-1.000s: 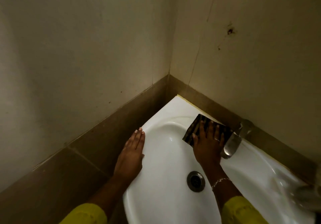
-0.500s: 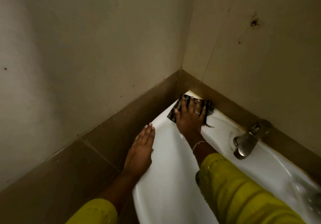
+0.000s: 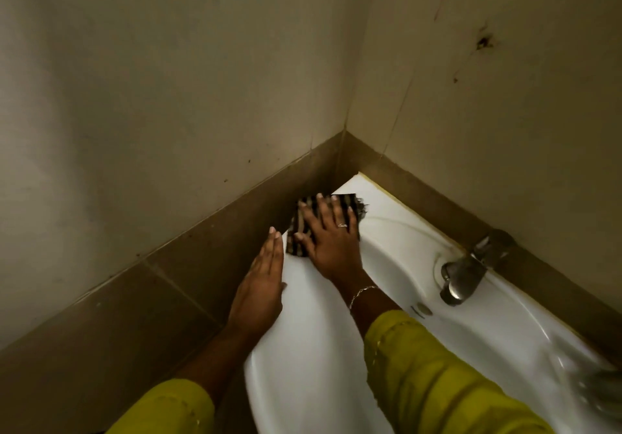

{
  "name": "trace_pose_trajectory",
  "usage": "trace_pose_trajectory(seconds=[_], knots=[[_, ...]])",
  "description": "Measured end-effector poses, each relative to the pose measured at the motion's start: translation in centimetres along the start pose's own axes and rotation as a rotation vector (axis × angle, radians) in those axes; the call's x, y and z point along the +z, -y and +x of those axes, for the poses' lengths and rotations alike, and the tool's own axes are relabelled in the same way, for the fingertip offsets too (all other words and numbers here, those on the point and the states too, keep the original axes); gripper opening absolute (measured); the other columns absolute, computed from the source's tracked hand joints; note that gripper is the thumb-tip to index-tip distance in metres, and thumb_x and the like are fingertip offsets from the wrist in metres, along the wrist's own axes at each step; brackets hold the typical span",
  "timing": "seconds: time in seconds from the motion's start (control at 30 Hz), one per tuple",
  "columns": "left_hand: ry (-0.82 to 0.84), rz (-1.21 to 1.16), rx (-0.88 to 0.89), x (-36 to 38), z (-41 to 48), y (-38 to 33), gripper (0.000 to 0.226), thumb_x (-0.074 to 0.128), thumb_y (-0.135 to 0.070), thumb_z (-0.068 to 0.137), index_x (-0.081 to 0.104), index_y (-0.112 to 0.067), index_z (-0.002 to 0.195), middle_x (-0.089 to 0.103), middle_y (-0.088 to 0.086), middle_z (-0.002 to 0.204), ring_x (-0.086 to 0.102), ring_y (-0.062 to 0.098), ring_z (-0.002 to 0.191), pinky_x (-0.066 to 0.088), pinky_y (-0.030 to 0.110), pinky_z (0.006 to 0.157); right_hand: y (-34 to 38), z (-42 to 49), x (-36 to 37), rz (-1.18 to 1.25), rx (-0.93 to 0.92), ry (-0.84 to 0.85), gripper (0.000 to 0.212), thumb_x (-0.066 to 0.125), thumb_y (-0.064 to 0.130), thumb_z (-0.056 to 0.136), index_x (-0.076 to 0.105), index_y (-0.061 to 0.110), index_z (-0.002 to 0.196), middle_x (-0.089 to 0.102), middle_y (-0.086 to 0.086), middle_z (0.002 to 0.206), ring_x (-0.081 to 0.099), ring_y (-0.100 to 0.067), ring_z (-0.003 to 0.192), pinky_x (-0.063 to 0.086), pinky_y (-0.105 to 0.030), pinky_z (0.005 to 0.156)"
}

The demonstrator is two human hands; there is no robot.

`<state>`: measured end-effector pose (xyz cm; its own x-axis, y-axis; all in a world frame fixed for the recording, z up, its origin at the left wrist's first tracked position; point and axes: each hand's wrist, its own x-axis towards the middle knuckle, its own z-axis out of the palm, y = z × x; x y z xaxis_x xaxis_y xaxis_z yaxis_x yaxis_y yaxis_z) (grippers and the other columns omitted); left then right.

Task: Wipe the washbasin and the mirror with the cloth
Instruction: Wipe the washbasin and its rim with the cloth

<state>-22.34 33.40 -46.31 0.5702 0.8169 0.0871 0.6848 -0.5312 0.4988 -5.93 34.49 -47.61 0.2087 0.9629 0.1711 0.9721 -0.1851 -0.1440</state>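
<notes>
A white washbasin (image 3: pixel 303 359) fills the lower middle and right, set into a wall corner. A dark striped cloth (image 3: pixel 301 223) lies flat on the basin's left rim near the far corner. My right hand (image 3: pixel 331 238) presses on the cloth with fingers spread. My left hand (image 3: pixel 261 288) rests flat on the rim's outer left edge, just left of the cloth, holding nothing. Both arms wear yellow sleeves. The drain is hidden under my right arm. No mirror is in view.
A metal tap (image 3: pixel 462 277) stands on the back rim, right of my right hand. A brown tile band (image 3: pixel 188 265) runs along both walls just behind the basin. Pale walls meet in a corner (image 3: pixel 346 103) above. A blurred object (image 3: pixel 599 390) sits at the basin's right end.
My right hand has slid the cloth from the back rim near the tap to the far corner, then down the left rim toward my left hand, which stayed put.
</notes>
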Motion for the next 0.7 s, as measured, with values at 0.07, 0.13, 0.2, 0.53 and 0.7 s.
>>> trace_pose_trajectory(seconds=[0.07,0.13,0.2,0.53,0.7], knots=[[0.004,-0.001,0.002,0.0,-0.1,0.0,0.082,0.050,-0.006,0.087,-0.018,-0.014,0.132,-0.019,-0.002,0.144,-0.011,0.009,0.134,0.001,0.020,0.109,-2.1,-0.2,-0.4,-0.050,0.096,0.020,0.060,0.027,0.052,0.088,0.034,0.025,0.142,0.038,-0.011,0.147,0.032,-0.035,0.136,0.022,-0.053,0.109],[0.000,-0.009,-0.002,-0.1,-0.1,0.0,0.082,0.049,-0.006,0.087,-0.020,-0.015,0.132,-0.020,-0.004,0.143,-0.012,0.006,0.133,-0.001,0.018,0.109,-4.2,-1.0,-1.0,-0.090,0.170,0.039,0.062,0.033,0.050,0.086,0.033,0.024,0.143,0.036,-0.014,0.147,0.031,-0.036,0.136,0.022,-0.055,0.108],[-0.005,-0.018,-0.004,-0.2,-0.2,-0.1,0.082,0.049,-0.006,0.088,-0.020,-0.017,0.131,-0.019,-0.005,0.143,-0.012,0.005,0.133,-0.001,0.017,0.109,-6.0,-2.1,-1.6,-0.087,0.252,0.037,0.064,0.035,0.049,0.085,0.032,0.023,0.143,0.034,-0.017,0.148,0.028,-0.039,0.137,0.020,-0.055,0.109],[0.030,0.013,-0.033,-0.1,-0.1,0.0,0.079,0.052,-0.007,0.086,-0.002,-0.008,0.143,-0.002,0.006,0.155,0.003,0.015,0.142,0.002,0.018,0.110,-7.3,-7.8,-1.8,-0.143,0.551,-0.055,0.060,0.061,0.037,0.084,0.047,0.008,0.134,0.046,-0.031,0.134,0.041,-0.049,0.125,0.029,-0.062,0.101],[0.021,-0.002,-0.035,-0.1,0.1,0.0,0.079,0.053,-0.007,0.086,-0.001,-0.009,0.143,0.001,0.006,0.155,0.005,0.016,0.142,0.004,0.019,0.110,-5.9,-4.1,-1.5,-0.072,0.511,0.011,0.064,0.045,0.044,0.091,0.023,0.019,0.146,0.019,-0.023,0.152,0.014,-0.043,0.140,0.009,-0.057,0.110]])
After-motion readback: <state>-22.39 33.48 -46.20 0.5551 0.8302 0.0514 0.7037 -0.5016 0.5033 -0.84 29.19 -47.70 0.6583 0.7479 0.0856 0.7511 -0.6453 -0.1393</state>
